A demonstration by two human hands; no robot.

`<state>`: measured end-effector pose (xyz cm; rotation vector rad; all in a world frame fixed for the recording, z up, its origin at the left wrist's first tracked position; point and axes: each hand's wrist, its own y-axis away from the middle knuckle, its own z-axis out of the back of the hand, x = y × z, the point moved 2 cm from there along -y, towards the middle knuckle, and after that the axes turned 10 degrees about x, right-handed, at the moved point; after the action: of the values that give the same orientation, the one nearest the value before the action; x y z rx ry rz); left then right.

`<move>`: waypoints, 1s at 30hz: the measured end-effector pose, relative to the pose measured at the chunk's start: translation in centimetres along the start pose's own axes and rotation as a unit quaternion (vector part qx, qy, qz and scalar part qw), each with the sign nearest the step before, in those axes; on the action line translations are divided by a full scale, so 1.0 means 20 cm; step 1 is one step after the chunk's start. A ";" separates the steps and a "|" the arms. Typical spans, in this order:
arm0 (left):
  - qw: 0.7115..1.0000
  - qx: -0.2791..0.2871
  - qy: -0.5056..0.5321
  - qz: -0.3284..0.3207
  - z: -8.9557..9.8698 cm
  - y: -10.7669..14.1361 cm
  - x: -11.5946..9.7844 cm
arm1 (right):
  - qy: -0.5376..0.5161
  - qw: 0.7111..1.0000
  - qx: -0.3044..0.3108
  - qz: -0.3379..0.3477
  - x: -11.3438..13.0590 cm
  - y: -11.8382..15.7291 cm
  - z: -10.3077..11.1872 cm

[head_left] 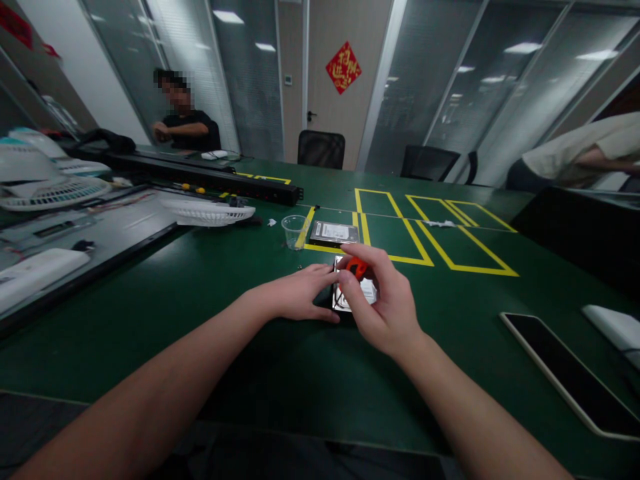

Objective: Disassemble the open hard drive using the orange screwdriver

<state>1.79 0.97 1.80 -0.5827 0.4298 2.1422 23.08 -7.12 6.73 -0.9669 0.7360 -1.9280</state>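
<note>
A silver hard drive [369,291] lies on the green table in front of me. My left hand [306,292] rests at its left side, fingers spread against its edge and over a dark part beside it. In my right hand [383,293], thumb and fingers close round an orange-handled screwdriver [357,267], whose thin shaft points down at the drive. Behind my hands, a second hard drive [334,232] sits inside a yellow tape outline. To its left stands a clear plastic cup [295,233].
A phone [565,367] and a white device [615,327] lie at right. Large panels and white fan-like covers [210,212] fill the left side. Yellow tape rectangles [480,270] mark the table. One person [187,130] sits across; another [575,153] leans at far right.
</note>
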 end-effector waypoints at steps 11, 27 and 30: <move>0.999 -0.014 0.005 -0.031 -0.01 -0.01 0.03 | -0.005 1.000 0.000 -0.009 -0.01 0.00 0.00; 1.000 -0.004 -0.008 -0.010 -0.01 0.00 0.02 | -0.013 1.000 0.002 -0.015 0.00 0.00 0.00; 1.000 -0.005 -0.009 -0.022 -0.01 0.00 0.01 | -0.029 0.999 0.009 -0.026 0.00 0.01 0.00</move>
<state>1.78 1.11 1.52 -0.5724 0.3935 2.1072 23.24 -7.18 6.61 -1.0365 0.6639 -1.9401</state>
